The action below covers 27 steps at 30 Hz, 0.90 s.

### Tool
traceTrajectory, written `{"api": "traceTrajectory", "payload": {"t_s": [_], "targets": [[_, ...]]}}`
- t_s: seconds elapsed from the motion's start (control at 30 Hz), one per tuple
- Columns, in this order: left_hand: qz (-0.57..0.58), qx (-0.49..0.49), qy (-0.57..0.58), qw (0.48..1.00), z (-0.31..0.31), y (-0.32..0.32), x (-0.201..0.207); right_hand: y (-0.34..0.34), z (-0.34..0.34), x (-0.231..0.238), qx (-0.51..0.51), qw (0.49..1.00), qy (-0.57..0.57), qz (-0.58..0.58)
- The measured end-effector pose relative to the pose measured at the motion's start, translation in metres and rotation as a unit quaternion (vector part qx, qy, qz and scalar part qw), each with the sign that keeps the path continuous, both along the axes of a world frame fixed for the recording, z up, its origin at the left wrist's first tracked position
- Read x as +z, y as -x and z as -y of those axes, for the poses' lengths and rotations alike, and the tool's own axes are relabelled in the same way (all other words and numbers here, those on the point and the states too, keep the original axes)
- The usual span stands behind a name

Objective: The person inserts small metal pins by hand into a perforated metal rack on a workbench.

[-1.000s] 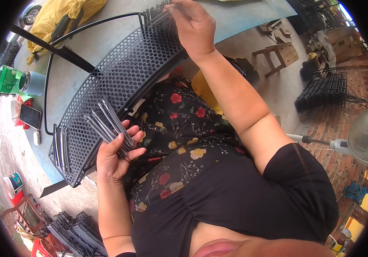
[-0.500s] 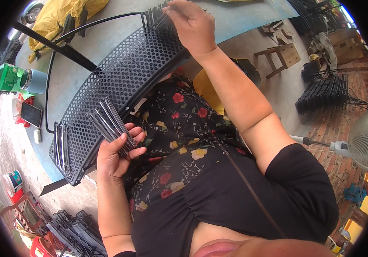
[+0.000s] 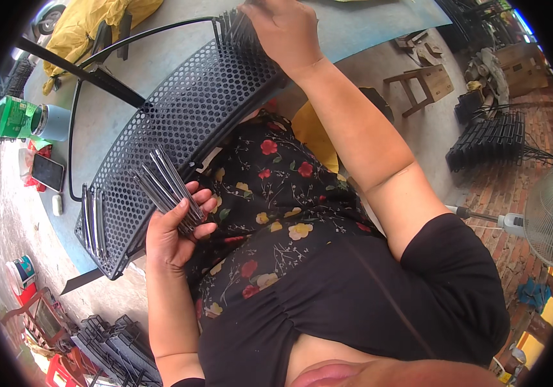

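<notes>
A long black perforated mesh panel point(image 3: 186, 97) lies slantwise before me, its near edge against my lap. My left hand point(image 3: 174, 235) is closed around a bundle of thin dark rods point(image 3: 164, 180), held fanned out over the panel's near left part. More such rods point(image 3: 93, 222) stand along the panel's left end. At the far right end, my right hand point(image 3: 286, 39) is bent down with its fingers closed beside a cluster of rods point(image 3: 230, 32). What those fingertips hold is hidden at the picture's top edge.
A black bar point(image 3: 83, 72) and a curved wire frame point(image 3: 72, 138) rise beyond the panel on a light blue table point(image 3: 379, 29). A phone point(image 3: 48, 170), a green container point(image 3: 15, 117) and yellow cloth point(image 3: 86, 32) lie left. A wooden stool point(image 3: 428, 87) and a fan point(image 3: 547, 213) stand right.
My right hand has moved slightly left and upward, its fingers dipping toward the rods at the panel's far end. My left hand and its bundle have stayed nearly still.
</notes>
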<state>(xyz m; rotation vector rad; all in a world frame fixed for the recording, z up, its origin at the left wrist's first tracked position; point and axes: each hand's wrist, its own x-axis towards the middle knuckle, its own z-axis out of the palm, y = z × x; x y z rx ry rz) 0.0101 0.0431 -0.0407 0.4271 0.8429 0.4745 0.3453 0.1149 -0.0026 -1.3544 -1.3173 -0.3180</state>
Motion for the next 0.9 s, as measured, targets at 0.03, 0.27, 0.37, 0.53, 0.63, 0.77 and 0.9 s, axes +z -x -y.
{"api": "traceTrajectory", "payload": {"t_s": [0.03, 0.27, 0.37, 0.53, 0.63, 0.77, 0.9], "targets": [[0.003, -0.001, -0.001, 1.0, 0.0, -0.001, -0.001, -0.006, -0.004, -0.009, 0.0, 1.0, 0.0, 0.001], [-0.018, 0.015, -0.008, 1.0, 0.0, -0.001, 0.0, 0.029, 0.009, 0.022, -0.116, 0.97, 0.093, 0.194], [-0.04, 0.022, -0.026, 0.999, 0.002, -0.003, 0.0, 0.011, -0.008, 0.011, -0.091, 0.973, 0.099, 0.187], [-0.043, 0.017, -0.018, 0.999, 0.001, -0.002, -0.001, -0.004, -0.019, -0.001, -0.044, 0.97, 0.113, 0.211], [-0.074, 0.016, -0.03, 0.997, 0.002, -0.001, 0.0, 0.0, -0.014, 0.007, -0.044, 0.97, 0.107, 0.213], [-0.089, 0.025, -0.051, 0.994, 0.005, -0.001, -0.002, 0.006, -0.007, 0.009, -0.09, 0.962, 0.119, 0.227], [-0.084, 0.016, -0.066, 0.994, 0.007, -0.009, 0.0, 0.017, 0.015, 0.0, -0.019, 0.969, 0.056, 0.241]]}}
